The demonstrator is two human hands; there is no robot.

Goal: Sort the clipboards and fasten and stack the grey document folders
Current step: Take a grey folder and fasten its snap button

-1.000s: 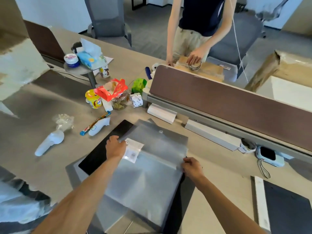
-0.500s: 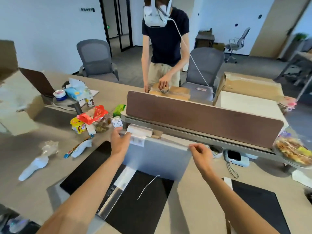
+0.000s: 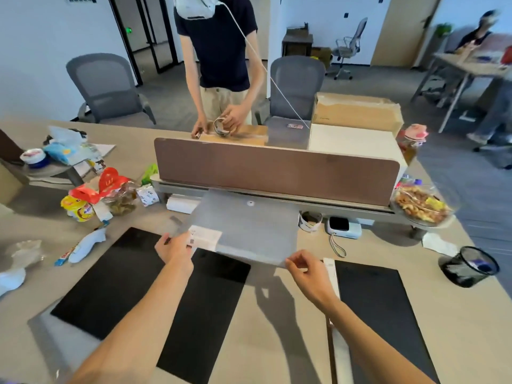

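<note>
A translucent grey document folder (image 3: pixel 243 225) with a white snap button and a white label hangs flat in the air in front of the brown desk divider. My left hand (image 3: pixel 174 249) pinches its near left corner by the label. My right hand (image 3: pixel 307 270) pinches its near right corner. Below it, two black clipboards (image 3: pixel 110 281) (image 3: pixel 205 309) lie side by side on another grey folder (image 3: pixel 41 325) at the left. A third black clipboard (image 3: pixel 379 314) lies at the right on a white sheet.
A brown divider (image 3: pixel 274 170) crosses the desk, with a person taping a cardboard box behind it. Snacks and a red bag (image 3: pixel 102 187) crowd the left. A tape roll (image 3: pixel 310 220), a small device (image 3: pixel 343 227), a black mesh pot (image 3: pixel 468 266) and a food tray (image 3: pixel 421 206) sit at the right.
Both hands have lifted the grey folder off the clipboards and carried it forward toward the divider. The two black clipboards beneath are now uncovered. The camera has tilted up.
</note>
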